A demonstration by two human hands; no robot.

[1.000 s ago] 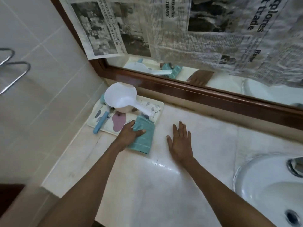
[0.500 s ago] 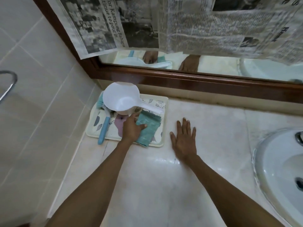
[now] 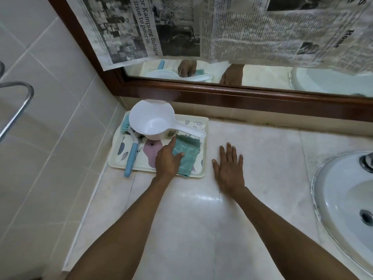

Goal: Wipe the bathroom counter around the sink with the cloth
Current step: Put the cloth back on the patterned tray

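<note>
A folded teal cloth (image 3: 187, 153) lies on a patterned tray (image 3: 203, 138) at the back left of the pale counter (image 3: 201, 229). My left hand (image 3: 167, 160) rests on the cloth's left edge, thumb over it and fingers pressed on top. Flat on the counter just right of the tray lies my right hand (image 3: 229, 168), fingers spread and holding nothing. The white sink (image 3: 343, 199) is set into the counter at the right edge.
A white dipper (image 3: 153, 122) and a blue-handled brush (image 3: 131, 156) share the tray. Behind runs a wood-framed mirror (image 3: 252, 100) covered with newspaper (image 3: 242, 31). A tap (image 3: 366, 161) stands at the sink's rim. Tiled wall and a metal rail (image 3: 18, 110) are on the left.
My left hand slid the cloth from the counter onto the tray and now presses it there. My right hand stayed flat on the counter. The view shifted a little.
</note>
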